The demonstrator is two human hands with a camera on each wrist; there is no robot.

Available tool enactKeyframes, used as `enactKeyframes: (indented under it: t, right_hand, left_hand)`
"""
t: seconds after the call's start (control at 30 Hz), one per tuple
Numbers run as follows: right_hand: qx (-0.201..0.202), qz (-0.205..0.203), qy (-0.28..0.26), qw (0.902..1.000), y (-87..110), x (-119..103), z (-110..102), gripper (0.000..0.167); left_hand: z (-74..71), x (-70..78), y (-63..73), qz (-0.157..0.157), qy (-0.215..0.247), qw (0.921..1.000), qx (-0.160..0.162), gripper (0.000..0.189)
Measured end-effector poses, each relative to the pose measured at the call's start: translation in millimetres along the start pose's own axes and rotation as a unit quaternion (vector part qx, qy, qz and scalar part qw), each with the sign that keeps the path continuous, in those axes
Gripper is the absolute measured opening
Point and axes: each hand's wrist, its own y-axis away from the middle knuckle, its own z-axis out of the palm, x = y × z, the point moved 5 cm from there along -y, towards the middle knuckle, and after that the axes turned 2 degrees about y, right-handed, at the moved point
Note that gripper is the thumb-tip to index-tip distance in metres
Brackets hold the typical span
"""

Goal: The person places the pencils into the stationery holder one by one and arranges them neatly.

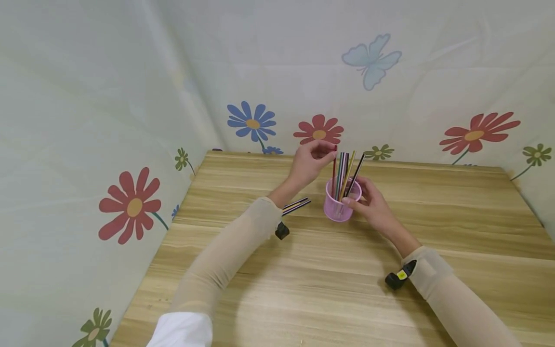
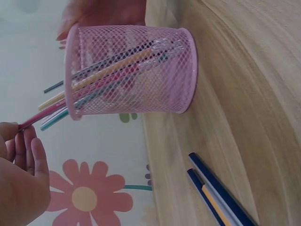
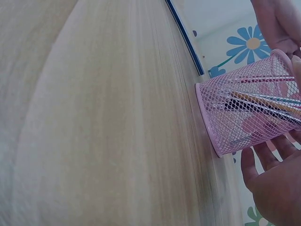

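A pink mesh pencil cup (image 1: 337, 214) stands upright on the table, holding several pencils (image 1: 344, 168) that lean apart above its rim. My left hand (image 1: 309, 163) is over the cup's left side, pinching the top end of a red pencil (image 2: 42, 114) between thumb and fingertips. The lower part of that pencil is inside the cup, visible through the mesh in the left wrist view. From the right, my right hand (image 1: 372, 205) grips the cup near its rim, thumb at the front and fingers round the far side.
A few dark striped pencils (image 1: 297, 206) lie on the wooden table (image 1: 303, 279) left of the cup, partly hidden by my left forearm. Behind the table's far edge hangs a pale flowered cloth (image 1: 282, 72), which also runs along the left side.
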Motion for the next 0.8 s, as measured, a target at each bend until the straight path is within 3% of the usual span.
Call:
enactKeyframes:
  t: [0.23,0.8]
  right_hand:
    - [-0.001,0.002,-0.004,1.0,-0.8,0.1,0.1,0.068]
    - [-0.002,0.001,-0.004,1.0,0.3,-2.6,1.7,0.066]
  left_hand:
    - [4.5,-12.1,3.5,-0.008,-0.015,0.9998,-0.009,0.02]
    - [11.7,-20.6,5.2,-0.024,-0.012,0.9996,-0.005,0.02]
